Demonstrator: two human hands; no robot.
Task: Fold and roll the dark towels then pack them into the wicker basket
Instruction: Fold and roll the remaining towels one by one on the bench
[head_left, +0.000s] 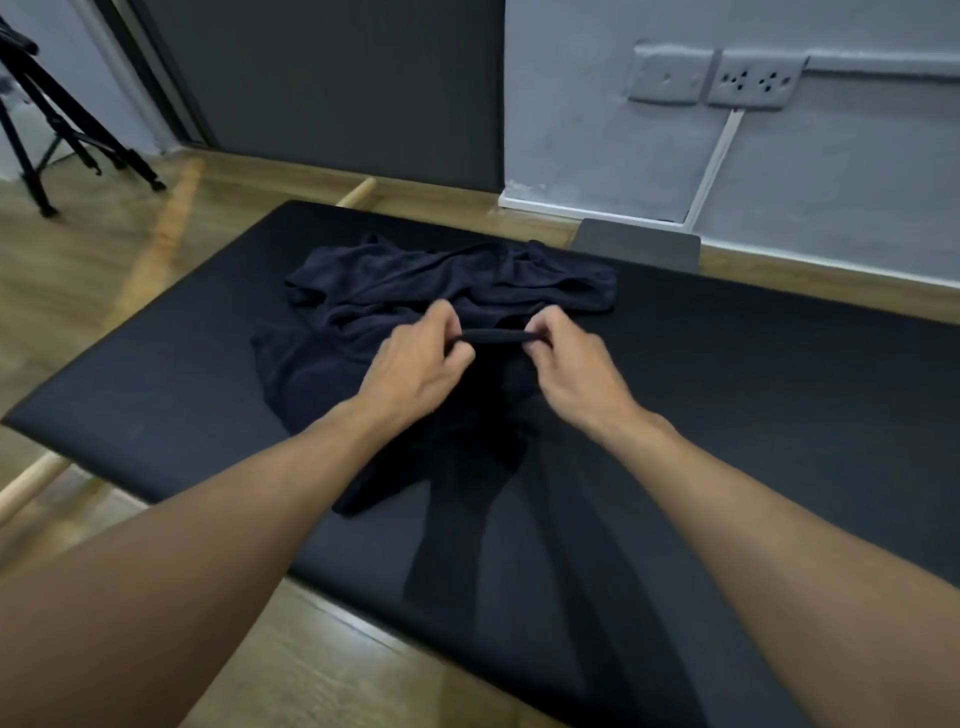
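A crumpled heap of dark navy towels (415, 291) lies in the middle of a black table top (779, 415). My left hand (415, 364) and my right hand (571, 358) are side by side over the heap's near part. Each pinches one end of a short stretch of a dark towel's edge (493, 336), which runs taut between them, lifted a little. The rest of that towel hangs down under my hands toward the table's near side. No wicker basket is in view.
A black tripod (57, 124) stands on the wooden floor at the far left. Light wooden poles (31, 483) stick out beneath the table's left side. A grey wall with sockets (753, 80) is behind, and a grey chair back (639, 244) is at the far edge.
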